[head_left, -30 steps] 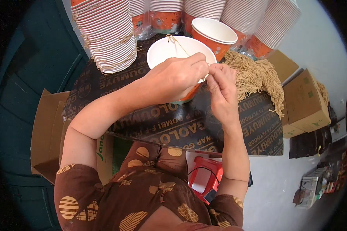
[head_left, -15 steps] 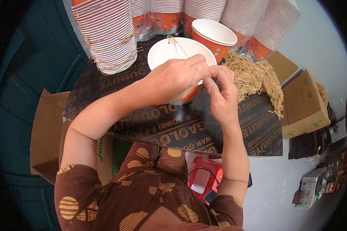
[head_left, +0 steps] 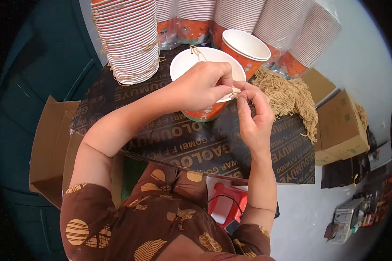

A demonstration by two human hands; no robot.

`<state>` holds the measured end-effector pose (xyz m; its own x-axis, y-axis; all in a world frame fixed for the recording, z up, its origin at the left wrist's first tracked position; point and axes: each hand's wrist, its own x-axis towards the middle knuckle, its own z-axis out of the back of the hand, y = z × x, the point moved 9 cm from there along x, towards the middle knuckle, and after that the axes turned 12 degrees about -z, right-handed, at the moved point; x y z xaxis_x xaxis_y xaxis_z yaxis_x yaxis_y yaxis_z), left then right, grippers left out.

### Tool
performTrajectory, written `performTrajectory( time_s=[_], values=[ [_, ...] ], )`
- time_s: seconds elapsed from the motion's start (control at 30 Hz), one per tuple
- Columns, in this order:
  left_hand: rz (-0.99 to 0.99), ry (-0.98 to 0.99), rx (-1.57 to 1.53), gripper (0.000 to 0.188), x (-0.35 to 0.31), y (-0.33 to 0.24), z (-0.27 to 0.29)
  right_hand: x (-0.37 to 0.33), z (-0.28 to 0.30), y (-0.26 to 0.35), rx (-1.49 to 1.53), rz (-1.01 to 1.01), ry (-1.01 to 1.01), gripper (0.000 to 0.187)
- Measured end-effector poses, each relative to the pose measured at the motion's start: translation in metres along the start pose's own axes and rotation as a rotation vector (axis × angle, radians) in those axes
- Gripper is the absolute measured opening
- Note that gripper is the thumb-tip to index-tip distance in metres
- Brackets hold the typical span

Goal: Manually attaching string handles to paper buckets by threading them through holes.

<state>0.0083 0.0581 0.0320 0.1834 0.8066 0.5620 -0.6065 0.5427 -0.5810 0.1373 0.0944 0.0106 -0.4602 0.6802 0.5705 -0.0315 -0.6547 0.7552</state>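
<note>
1. Cardboard box [head_left: 52, 148], brown with raised flaps, stands at the left of the frame, by a dark green door [head_left: 26, 87].
2. Upper left, I can see a tall stack of white-rimmed paper tubs [head_left: 133, 48], with tan strings hanging about its sides.
3. Just above the middle of the frame is a round orange paper tub with a white inside [head_left: 220, 56], standing upright on a black printed plywood board [head_left: 222, 139].
4. The person's left hand [head_left: 202, 87] reaches across this tub's near side, fingers curled in and thumb brought up to them, nipping a thin tan string [head_left: 234, 91] at the right of the rim. More string loops at the far-left rim; its run behind the hand is hidden.
5. Right of that, two nested orange tubs with white insides [head_left: 246, 45] stand behind.
6. The right hand [head_left: 256, 115] meets the left at the rim, thumb and forefinger nearly together on the same string, other fingers loosely bent; I cannot tell how the strands cross.
7. Farther right lies a loose heap of tan strings [head_left: 289, 93] on the board, and beyond it a closed-sided brown carton [head_left: 342, 126].
</note>
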Motion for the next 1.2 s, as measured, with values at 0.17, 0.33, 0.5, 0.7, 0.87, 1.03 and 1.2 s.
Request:
performTrajectory(
  time_s=[0.17,0.33,0.5,0.7,0.87,1.03,1.2],
  values=[
    [0.078,-0.021,-0.010,0.011,-0.001,0.010,0.003,-0.001,-0.002,0.011,-0.114,0.113,-0.025,0.008],
    [0.101,-0.043,0.037,0.012,0.001,0.013,0.005,0.001,-0.001,0.013,-0.117,0.110,-0.006,0.010],
    [0.130,-0.039,0.077,0.011,0.001,0.014,0.007,0.001,-0.001,0.016,-0.162,0.151,-0.005,0.013],
    [0.221,-0.032,0.043,0.011,0.001,0.031,0.007,-0.001,-0.010,0.021,-0.125,0.208,0.056,0.016],
    [0.161,-0.038,0.142,0.011,0.007,0.026,0.007,-0.001,-0.010,0.020,-0.100,0.240,0.076,0.015],
    [0.083,-0.035,0.112,0.010,0.007,0.012,0.014,0.002,-0.005,0.013,-0.014,0.159,0.086,0.009],
    [0.082,-0.034,0.110,0.008,0.001,0.003,0.015,0.002,-0.011,0.006,0.092,0.021,0.171,0.005]
  ],
)
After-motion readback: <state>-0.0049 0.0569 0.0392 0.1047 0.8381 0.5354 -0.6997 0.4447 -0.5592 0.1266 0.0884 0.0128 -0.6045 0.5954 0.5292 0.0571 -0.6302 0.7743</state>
